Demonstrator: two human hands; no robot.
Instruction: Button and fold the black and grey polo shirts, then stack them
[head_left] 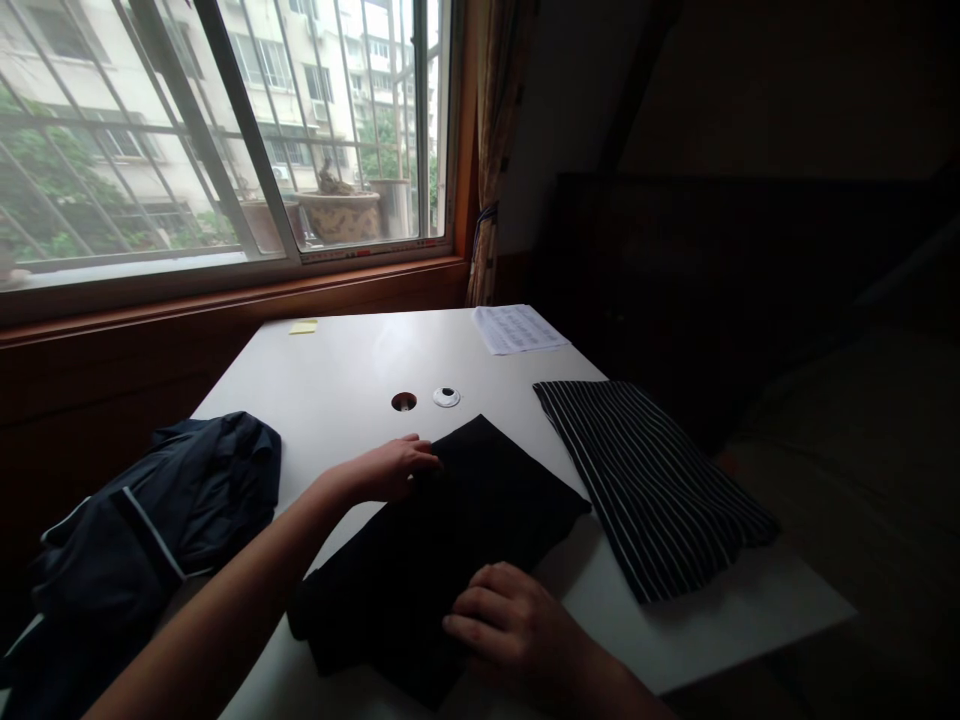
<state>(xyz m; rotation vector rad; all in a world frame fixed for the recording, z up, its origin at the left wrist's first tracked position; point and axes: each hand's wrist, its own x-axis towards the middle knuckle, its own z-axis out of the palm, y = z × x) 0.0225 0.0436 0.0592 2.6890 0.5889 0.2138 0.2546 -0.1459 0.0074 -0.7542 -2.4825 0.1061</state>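
A folded black garment (450, 530) lies on the white table (345, 370) in front of me. My left hand (394, 468) rests at its far left edge, fingers together and pressed on the cloth. My right hand (506, 625) lies flat on the near part of the garment, fingers slightly curled and pressing down. Neither hand lifts anything.
A folded black-and-white striped garment (652, 480) lies to the right, reaching the table's edge. A crumpled dark blue garment with white piping (150, 520) sits at the left. A cable hole (403, 401), a white cap (446, 397), a printed sheet (517, 328) and a yellow note (303, 326) lie farther back by the window.
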